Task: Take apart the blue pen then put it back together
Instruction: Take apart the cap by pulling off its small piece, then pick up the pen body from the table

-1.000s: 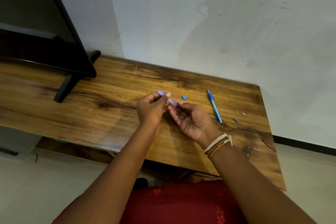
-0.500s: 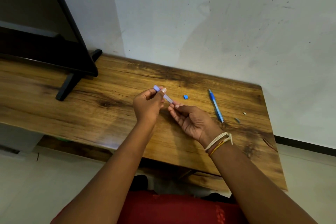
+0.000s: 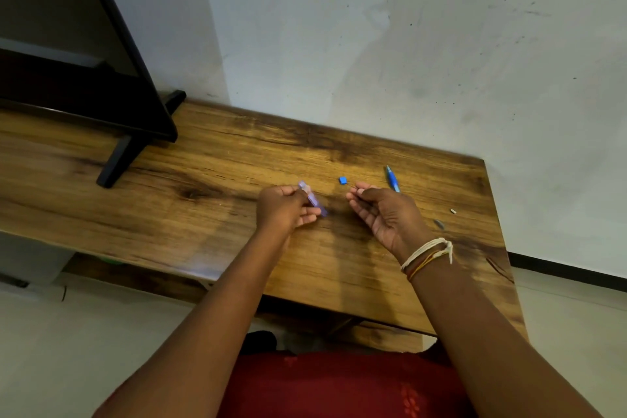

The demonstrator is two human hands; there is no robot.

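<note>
My left hand (image 3: 285, 209) grips a translucent blue-violet pen barrel (image 3: 314, 202) and holds it slanted just above the wooden table (image 3: 210, 214). My right hand (image 3: 383, 210) is a hand's width to the right, palm up. Its thumb and forefinger pinch a thin pen part (image 3: 351, 184) that barely shows. A small blue cap piece (image 3: 342, 180) lies on the table between the hands, slightly farther back. A second blue pen piece (image 3: 392, 179) lies behind my right hand, its near end hidden by the fingers.
Two tiny parts, a pale one (image 3: 453, 211) and a grey one (image 3: 438, 223), lie right of my right hand near the table's right edge. A black monitor (image 3: 101, 102) on a stand fills the left back. A wall runs close behind the table.
My hands were together on the barrel before. They have pulled apart: the left keeps the barrel and has dropped lower, while the right has moved to the right.
</note>
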